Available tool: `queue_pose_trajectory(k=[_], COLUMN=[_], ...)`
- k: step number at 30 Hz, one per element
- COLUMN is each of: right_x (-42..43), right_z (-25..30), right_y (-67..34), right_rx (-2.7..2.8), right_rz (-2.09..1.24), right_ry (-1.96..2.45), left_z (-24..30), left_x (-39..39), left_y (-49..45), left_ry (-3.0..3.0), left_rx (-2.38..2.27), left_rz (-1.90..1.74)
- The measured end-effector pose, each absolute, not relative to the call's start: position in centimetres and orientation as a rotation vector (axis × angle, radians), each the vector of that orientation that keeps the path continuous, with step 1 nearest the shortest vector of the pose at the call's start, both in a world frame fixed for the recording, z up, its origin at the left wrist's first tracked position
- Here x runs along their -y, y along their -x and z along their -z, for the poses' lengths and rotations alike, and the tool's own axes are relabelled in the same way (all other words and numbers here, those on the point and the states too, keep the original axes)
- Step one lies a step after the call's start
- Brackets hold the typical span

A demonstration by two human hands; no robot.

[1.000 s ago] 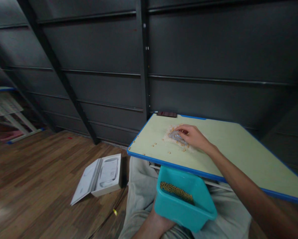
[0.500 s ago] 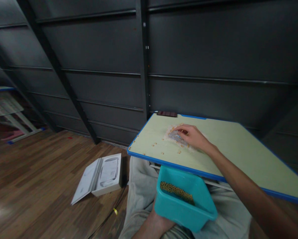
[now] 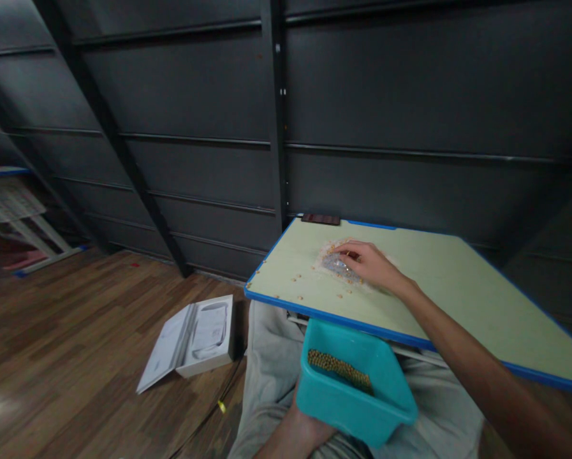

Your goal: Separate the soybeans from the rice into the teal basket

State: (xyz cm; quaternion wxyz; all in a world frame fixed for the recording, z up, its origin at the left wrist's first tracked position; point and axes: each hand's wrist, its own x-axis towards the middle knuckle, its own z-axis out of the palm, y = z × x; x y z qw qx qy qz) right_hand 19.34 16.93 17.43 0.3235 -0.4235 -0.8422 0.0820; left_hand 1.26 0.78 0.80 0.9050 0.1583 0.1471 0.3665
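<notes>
The left hand [image 3: 314, 431] held a teal tub [image 3: 345, 411] of olive pieces [image 3: 340, 371] from below, an open white box [image 3: 206, 336] standing leftward on the floor [image 3: 75, 338]. Past the blue front edge of the bench [image 3: 448, 280] and some loose tan bits [image 3: 300, 298], the right hand [image 3: 370, 262] curled over a grey patch [image 3: 334, 262], its grip impossible to tell. Farther, a dark flat object [image 3: 321, 220] lay near the wall [image 3: 362, 127].

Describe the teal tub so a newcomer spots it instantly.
Find the pale tabletop with blue edging. Below its near edge in the view, the left hand supports a teal tub. Unlike the open white box to its left, it's teal and holds small round olive-brown grains.
</notes>
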Motion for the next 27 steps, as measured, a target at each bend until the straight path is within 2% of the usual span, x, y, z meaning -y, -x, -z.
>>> queue_pose_trajectory(k=[27], right_x=[-16.56], right_z=[-16.83], right_y=[-18.72], right_rx=[2.267], right_rz=[-0.443], right_ry=[0.991], left_z=[-1.37], left_x=[-0.91], left_y=[-0.87], left_ry=[-0.29], left_rx=[-0.302], left_rz=[-0.733])
